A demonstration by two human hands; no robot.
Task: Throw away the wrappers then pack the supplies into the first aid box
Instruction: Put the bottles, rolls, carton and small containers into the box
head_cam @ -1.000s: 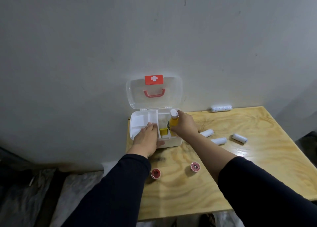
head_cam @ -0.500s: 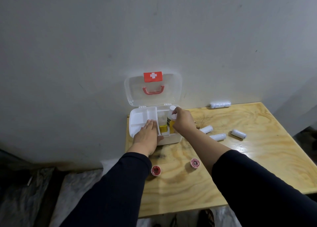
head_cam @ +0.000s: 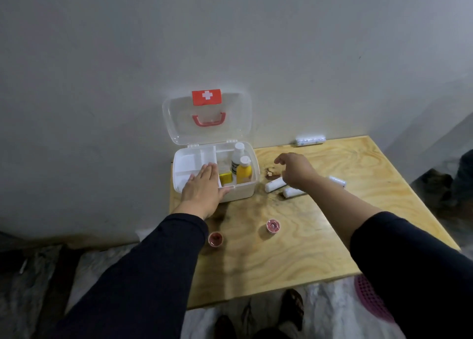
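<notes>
The first aid box sits at the back left corner of the table, with its clear lid standing open against the wall. The left hand lies flat and open on the left front part of the box, fingers spread over the white tray, holding nothing. Inside the box, on its right side, stand a white bottle and a yellow bottle, with a small yellow thing next to them. Right of the box, the right hand hangs above the table, loose and half open, and it holds nothing. Just under and beside that hand lie the white rolls, close to the right wall of the box. Their long sides run slanted, from near the box out to the right. One more wrapped roll lies far back by the wall. Two small red cups sit in front of the box, nearer the person. The right hand is much nearer the rolls than the left hand, so I think it would grab one next. Half a second ago the right hand was down in the box, holding the yellow bottle by its top. Now the bottle stands alone in the box and the hand has moved away to the right. The left hand has stayed in its place.
</notes>
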